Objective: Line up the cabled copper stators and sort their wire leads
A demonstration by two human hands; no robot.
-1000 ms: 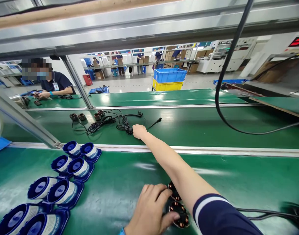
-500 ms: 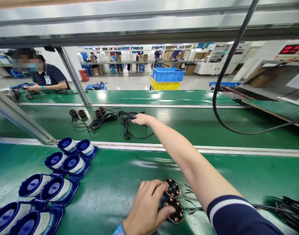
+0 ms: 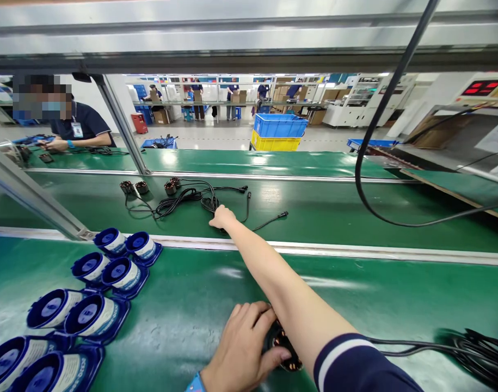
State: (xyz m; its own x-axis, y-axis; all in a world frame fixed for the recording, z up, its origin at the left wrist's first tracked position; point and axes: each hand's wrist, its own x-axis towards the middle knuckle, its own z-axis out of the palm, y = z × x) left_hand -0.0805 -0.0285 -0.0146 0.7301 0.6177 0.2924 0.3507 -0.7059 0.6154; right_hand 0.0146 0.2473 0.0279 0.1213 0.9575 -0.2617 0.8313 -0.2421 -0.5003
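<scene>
My right hand [image 3: 221,217] reaches far out over the middle green belt and is closed on a tangle of black cables [image 3: 191,197] that lead to small copper-wound motor coils [image 3: 170,188]. Close to me, my left hand [image 3: 244,348] rests on the near belt with its fingers curled around two round copper-wound coils [image 3: 287,354], partly hidden under my right forearm. Their black leads [image 3: 469,348] trail off to the right.
Several blue spools [image 3: 89,283] stand in pairs at the near left. A slanted metal frame post [image 3: 36,198] crosses on the left. A thick black cable [image 3: 367,179] hangs at right. Across the belts a seated person [image 3: 75,130] works; blue and yellow crates [image 3: 279,133] stand behind.
My right hand has pulled back toward me with the cable bundle, and the cable ends have spread to the right. My left hand stays on the coils, now more covered by my forearm.
</scene>
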